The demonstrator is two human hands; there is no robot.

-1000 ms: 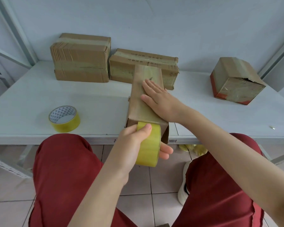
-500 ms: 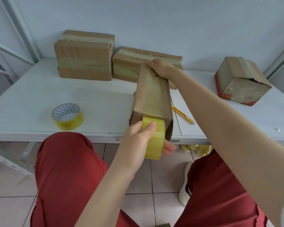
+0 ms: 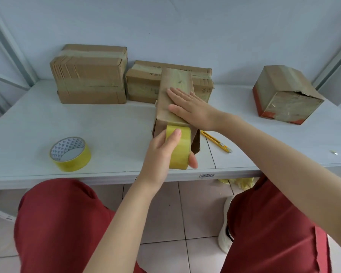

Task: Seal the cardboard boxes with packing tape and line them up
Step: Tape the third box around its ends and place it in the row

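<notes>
While we press the strip down: the step in hand, as we judge it, is sealing the narrow box (image 3: 176,81) along its top; lining this one up has not begun.
Narrow box: it lies lengthwise on the table (image 3: 106,125), with its far end reaching toward the flat box (image 3: 144,83) at the back (whether they touch we cannot tell) and its near end short of the table edge.
Right hand (image 3: 193,109): it lies flat with fingers straight and the palm pressing the near half of the box top, and it grasps nothing.
Left hand (image 3: 159,154): the fingers and thumb curl round the yellow tape roll (image 3: 180,146), held on edge at the box's near end. The tape seems to pass from the roll onto the top there.
Next move: we think the tape wants carrying down over the near face and then cutting. The yellow knife (image 3: 217,141) lies just right of the box, so one hand must let go to fetch it while the other keeps the strip taut.
Other boxes: a large taped box (image 3: 89,75) and the flat box stand side by side at the back. A fourth box (image 3: 283,95) sits askew, well apart to the right.
Spare roll (image 3: 70,154): it lies flat on the table to the left.
Since half a second ago: the right hand has drawn back from the far edge of the top to the near half. The left hand and its roll have hardly shifted.
</notes>
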